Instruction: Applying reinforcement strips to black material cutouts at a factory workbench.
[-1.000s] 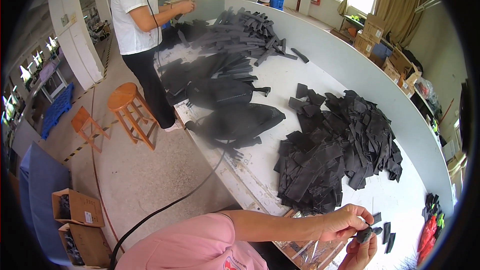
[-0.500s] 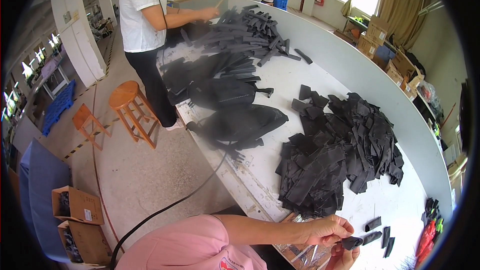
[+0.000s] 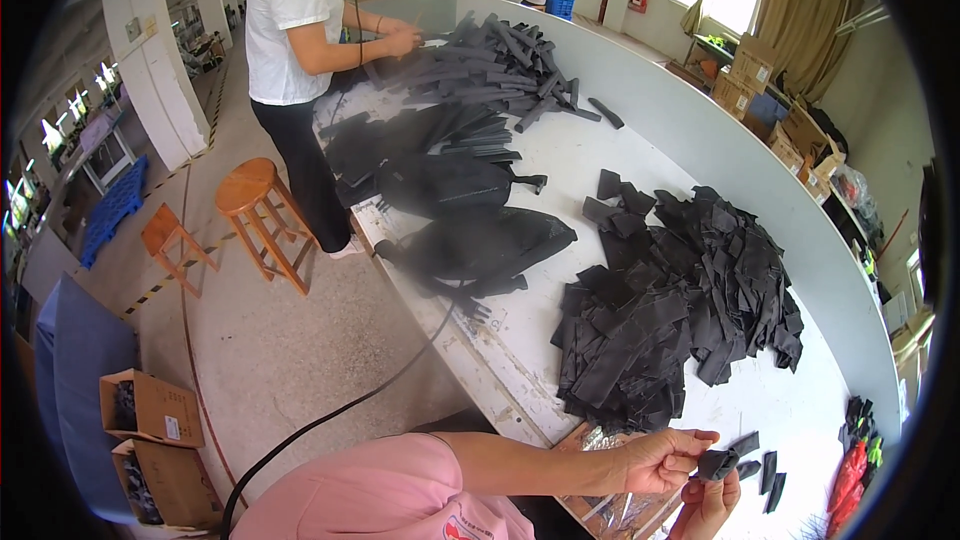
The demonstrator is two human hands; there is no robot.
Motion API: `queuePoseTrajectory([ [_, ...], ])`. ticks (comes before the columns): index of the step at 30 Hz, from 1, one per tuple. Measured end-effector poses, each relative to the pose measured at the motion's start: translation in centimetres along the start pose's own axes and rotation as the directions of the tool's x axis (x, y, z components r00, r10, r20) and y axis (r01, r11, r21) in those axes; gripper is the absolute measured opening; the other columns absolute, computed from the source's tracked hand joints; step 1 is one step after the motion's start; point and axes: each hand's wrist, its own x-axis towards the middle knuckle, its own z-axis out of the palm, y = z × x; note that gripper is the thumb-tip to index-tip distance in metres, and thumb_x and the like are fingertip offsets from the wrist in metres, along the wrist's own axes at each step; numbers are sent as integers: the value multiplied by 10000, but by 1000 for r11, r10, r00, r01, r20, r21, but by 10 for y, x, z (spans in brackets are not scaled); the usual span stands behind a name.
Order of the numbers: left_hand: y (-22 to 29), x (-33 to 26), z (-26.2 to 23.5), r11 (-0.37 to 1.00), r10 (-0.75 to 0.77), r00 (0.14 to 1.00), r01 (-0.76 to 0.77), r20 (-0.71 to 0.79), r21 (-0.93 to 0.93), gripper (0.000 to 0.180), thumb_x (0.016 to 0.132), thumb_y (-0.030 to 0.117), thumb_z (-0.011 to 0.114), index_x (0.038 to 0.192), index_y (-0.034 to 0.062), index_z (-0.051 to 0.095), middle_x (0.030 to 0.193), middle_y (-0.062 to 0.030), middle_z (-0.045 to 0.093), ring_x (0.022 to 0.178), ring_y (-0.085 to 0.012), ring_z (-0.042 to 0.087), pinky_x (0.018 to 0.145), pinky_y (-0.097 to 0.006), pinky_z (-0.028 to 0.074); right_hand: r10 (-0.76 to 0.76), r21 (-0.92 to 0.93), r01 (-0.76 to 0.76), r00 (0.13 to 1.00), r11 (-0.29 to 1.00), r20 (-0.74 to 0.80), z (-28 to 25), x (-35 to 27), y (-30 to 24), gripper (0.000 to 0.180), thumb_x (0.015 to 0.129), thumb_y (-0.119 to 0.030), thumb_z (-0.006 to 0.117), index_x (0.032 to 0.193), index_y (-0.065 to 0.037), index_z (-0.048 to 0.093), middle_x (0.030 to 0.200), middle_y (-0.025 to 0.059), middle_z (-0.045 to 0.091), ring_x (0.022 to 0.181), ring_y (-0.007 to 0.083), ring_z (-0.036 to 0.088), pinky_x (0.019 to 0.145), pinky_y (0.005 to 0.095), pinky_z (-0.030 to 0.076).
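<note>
Both of my hands hold a small black fabric tube [image 3: 716, 464] above the near end of the white table [image 3: 755, 406]. My left hand [image 3: 668, 460] pinches its upper edge between thumb and fingers. From below, my right hand [image 3: 708, 510] grips the tube's lower side, and its fingers partly cover the cloth. The tube's round opening shows between the hands. Several similar black fabric tubes [image 3: 769, 473] lie just to the right. Beyond my hands spreads a large heap of flat black fabric pieces [image 3: 630, 340].
Black bundles [image 3: 480, 250] and a pile of long dark tubes [image 3: 510, 60] cover the table's far part. A co-worker in white [image 3: 290, 30] stands there beside a wooden stool [image 3: 247, 190]. A grey partition [image 3: 700, 110] borders the table; cardboard boxes [image 3: 155, 405] sit lower left.
My hands have moved slightly right with the black fabric tube, and its opening now shows more. The co-worker's hands have drawn closer together and shifted a little left.
</note>
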Motion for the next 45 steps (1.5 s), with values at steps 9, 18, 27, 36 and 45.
queuePoseTrajectory([
  [9, 10, -4, -37, 804, 46, 986, 58, -160, 591, 218, 775, 32, 558, 966, -7, 461, 784, -46, 539, 409, -10, 346, 318, -149, 218, 128, 160, -113, 988, 981, -87, -32, -8, 65, 144, 763, -80, 593, 858, 23, 559, 718, 83, 583, 575, 121, 512, 498, 205, 402],
  [18, -8, -17, 12, 599, 65, 989, -142, 129, 788, 283, 757, 23, 563, 1008, 4, 436, 655, -30, 536, 386, -8, 370, 313, -150, 222, 66, 50, -60, 989, 997, -133, -43, 1, 47, 299, 751, -161, 598, 983, 12, 522, 891, 98, 554, 767, 174, 529, 678, 267, 433],
  [27, 2, -30, -22, 721, 66, 989, 47, -136, 691, 231, 743, 57, 592, 932, -2, 472, 717, -43, 517, 443, -19, 401, 320, -135, 246, 13, -78, -9, 998, 997, 53, -60, 8, 81, 286, 761, -159, 594, 968, 30, 544, 905, 104, 560, 749, 173, 528, 672, 240, 423],
  [36, -2, -19, -45, 833, 79, 971, 60, -226, 550, 125, 780, 100, 575, 872, 33, 522, 575, 3, 493, 360, -19, 348, 309, -152, 213, 14, 144, -23, 998, 989, 61, -25, -6, 80, 274, 767, -142, 587, 967, 43, 553, 909, 104, 569, 724, 169, 533, 645, 232, 423],
  [45, 4, -17, -43, 854, 61, 953, 105, -298, 510, 143, 790, 117, 585, 886, 69, 489, 665, 4, 493, 383, -21, 330, 315, -157, 189, 46, 109, -40, 998, 993, -50, -17, -17, 71, 289, 781, -109, 558, 1008, 70, 549, 987, 135, 587, 713, 130, 547, 599, 210, 411],
])
